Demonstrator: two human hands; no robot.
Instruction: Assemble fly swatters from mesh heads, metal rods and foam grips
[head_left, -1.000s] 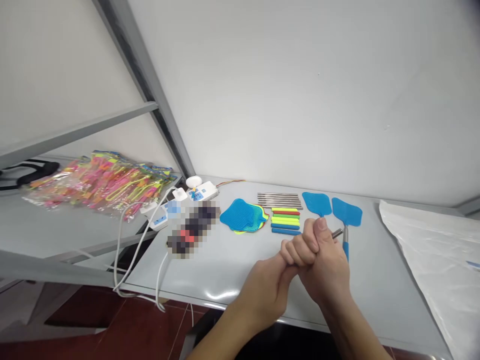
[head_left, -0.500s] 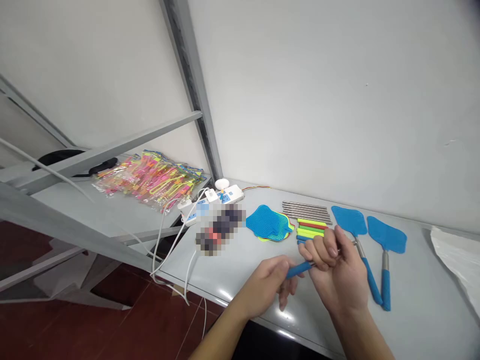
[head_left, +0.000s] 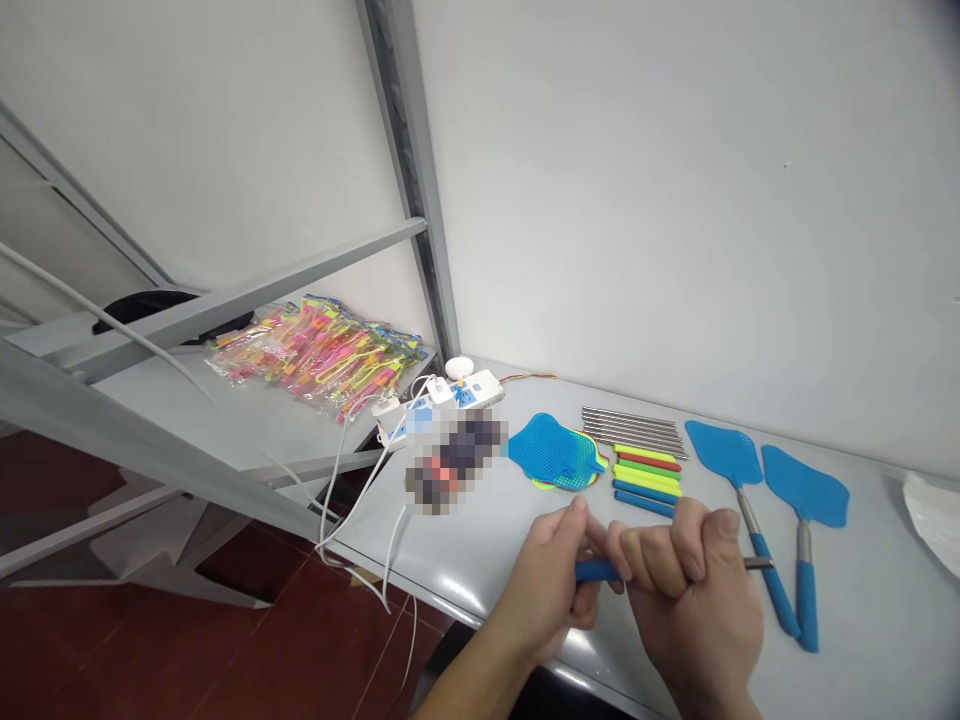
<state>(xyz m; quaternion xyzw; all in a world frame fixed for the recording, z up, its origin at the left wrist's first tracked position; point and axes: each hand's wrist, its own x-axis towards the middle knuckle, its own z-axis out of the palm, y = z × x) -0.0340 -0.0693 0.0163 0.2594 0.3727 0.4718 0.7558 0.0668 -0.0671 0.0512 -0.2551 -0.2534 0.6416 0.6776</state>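
My left hand (head_left: pixel 551 570) is closed round a blue handle sleeve (head_left: pixel 598 570), of which a short piece shows between the hands. My right hand (head_left: pixel 682 580) is wrapped round a metal rod (head_left: pixel 757 563) whose end sticks out on the right. Inside the right fist the join between sleeve and rod is hidden. Behind my hands lie several coloured handle sleeves (head_left: pixel 646 470) in yellow, red, green and blue, with thin metal rods (head_left: pixel 634 430) above them. Stacked fly swatter heads (head_left: pixel 551 450), blue on top, lie left of these. Two blue fly swatters (head_left: pixel 724 450) (head_left: pixel 806 485) with handles lie to the right.
White power strips (head_left: pixel 480 390) with plugs and cables stand at the table's back left, near a pixelated object (head_left: pixel 454 460). Bagged colourful items (head_left: pixel 322 355) lie on the shelf beyond the metal frame (head_left: pixel 412 170). A white sheet (head_left: pixel 930 515) lies at far right.
My right hand has turned over and closed round the rod, whose end now shows at the right. The hands are closer together along the blue sleeve. The view has shifted slightly.
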